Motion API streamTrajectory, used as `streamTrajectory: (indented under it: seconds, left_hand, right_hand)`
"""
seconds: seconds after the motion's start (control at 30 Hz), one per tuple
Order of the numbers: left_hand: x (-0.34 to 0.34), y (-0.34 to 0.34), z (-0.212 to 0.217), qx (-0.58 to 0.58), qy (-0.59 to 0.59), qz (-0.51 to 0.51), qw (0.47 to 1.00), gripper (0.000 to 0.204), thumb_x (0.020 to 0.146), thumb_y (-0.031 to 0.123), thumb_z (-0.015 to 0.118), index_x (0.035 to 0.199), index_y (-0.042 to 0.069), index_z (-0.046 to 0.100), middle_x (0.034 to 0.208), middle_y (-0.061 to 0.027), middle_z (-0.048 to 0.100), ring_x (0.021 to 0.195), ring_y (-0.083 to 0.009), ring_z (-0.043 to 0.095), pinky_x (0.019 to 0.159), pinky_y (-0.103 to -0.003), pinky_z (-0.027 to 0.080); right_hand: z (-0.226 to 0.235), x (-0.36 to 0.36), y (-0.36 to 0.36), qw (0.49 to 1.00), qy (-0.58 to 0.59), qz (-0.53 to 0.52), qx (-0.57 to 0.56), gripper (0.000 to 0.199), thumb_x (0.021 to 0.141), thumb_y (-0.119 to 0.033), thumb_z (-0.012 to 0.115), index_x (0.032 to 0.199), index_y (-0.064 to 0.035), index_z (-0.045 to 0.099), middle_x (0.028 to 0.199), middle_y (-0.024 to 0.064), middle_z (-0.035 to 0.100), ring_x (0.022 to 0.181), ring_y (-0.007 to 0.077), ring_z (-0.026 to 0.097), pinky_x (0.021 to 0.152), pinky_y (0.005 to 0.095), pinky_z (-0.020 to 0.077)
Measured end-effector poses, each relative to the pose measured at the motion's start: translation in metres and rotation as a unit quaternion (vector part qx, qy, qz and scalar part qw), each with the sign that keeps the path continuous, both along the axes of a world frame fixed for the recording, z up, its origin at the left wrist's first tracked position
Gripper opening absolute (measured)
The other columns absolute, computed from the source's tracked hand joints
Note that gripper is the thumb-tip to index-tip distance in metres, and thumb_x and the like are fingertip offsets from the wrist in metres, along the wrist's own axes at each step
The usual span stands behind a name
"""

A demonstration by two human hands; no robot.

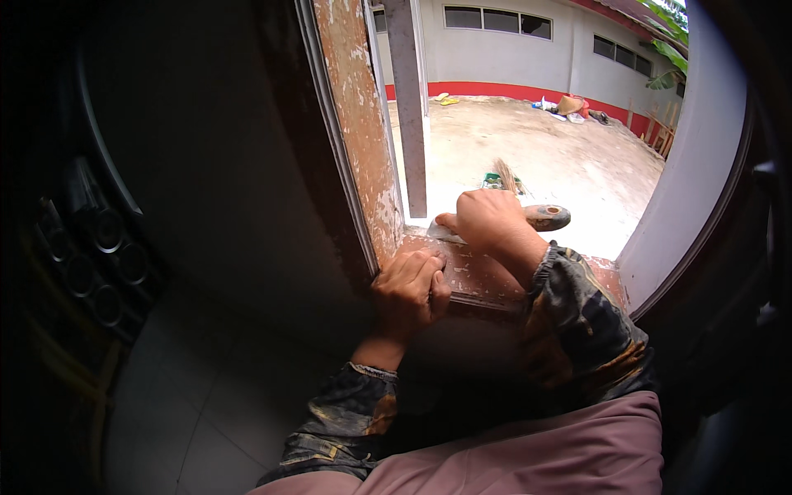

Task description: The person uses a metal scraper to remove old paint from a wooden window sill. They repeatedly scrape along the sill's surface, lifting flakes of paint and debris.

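Note:
My right hand (492, 220) is closed around a putty knife (551, 218). The knob-like end of its handle, with a hole in it, sticks out to the right of my fist, and its pale blade lies at the far left corner of the window sill (487, 276). The sill is reddish-brown with chipped paint. At the sill's near left corner, against the window frame (356, 107), my left hand (410, 285) rests with fingers curled. What lies under its fingers is hidden. The frame's inner face shows worn orange-brown paint with white patches.
Outside, just beyond the sill, are a straw-coloured brush (502, 175) and something green. A grey post (408, 115) stands beside the frame. Farther off, a pile of items (571, 107) and yellow sandals (448, 101) lie near a white wall with a red band.

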State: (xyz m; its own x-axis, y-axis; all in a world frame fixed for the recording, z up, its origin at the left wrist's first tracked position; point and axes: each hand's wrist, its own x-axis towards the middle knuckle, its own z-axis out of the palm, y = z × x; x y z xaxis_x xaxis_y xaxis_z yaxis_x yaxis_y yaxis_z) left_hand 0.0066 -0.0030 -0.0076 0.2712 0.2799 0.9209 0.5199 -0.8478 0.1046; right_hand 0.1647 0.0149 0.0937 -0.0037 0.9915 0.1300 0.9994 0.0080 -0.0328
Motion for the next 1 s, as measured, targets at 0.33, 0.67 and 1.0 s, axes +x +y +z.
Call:
streamTrajectory:
  seconds: [0.33, 0.67, 1.0]
  left_hand:
    - [0.001, -0.001, 0.002, -0.007, 0.005, 0.01, 1.0, 0.022, 0.085, 0.01, 0.051, 0.089, 0.004, 0.072, 0.091, -0.0105, 0.072, 0.087, -0.0275, 0.07, 0.081, -0.038, 0.054]
    - [0.001, -0.001, 0.001, -0.011, -0.002, 0.0, 1.0, 0.022, 0.085, 0.011, 0.051, 0.089, 0.005, 0.073, 0.089, -0.0107, 0.072, 0.086, -0.0275, 0.07, 0.081, -0.038, 0.054]
    - [0.001, 0.001, 0.001, -0.001, -0.004, -0.003, 1.0, 0.022, 0.085, 0.01, 0.052, 0.088, 0.005, 0.073, 0.089, -0.0105, 0.072, 0.086, -0.0275, 0.07, 0.081, -0.038, 0.054]
  right_hand:
    - [-0.007, -0.005, -0.006, 1.0, -0.009, -0.002, 0.022, 0.055, 0.096, -0.051, 0.057, 0.085, -0.0002, 0.077, 0.081, 0.021, 0.072, 0.08, 0.0333, 0.073, 0.074, 0.0419, 0.0559]
    - [0.0, 0.013, -0.013, 0.999, -0.044, -0.008, -0.007, 0.044, 0.093, -0.048, 0.063, 0.096, -0.0066, 0.078, 0.094, 0.014, 0.076, 0.089, 0.0268, 0.074, 0.077, 0.0384, 0.0567]
    - [0.005, 0.022, -0.017, 0.995, -0.085, -0.045, -0.019, 0.044, 0.09, -0.048, 0.066, 0.095, -0.0059, 0.078, 0.093, 0.0139, 0.076, 0.086, 0.0272, 0.074, 0.074, 0.0385, 0.0567]
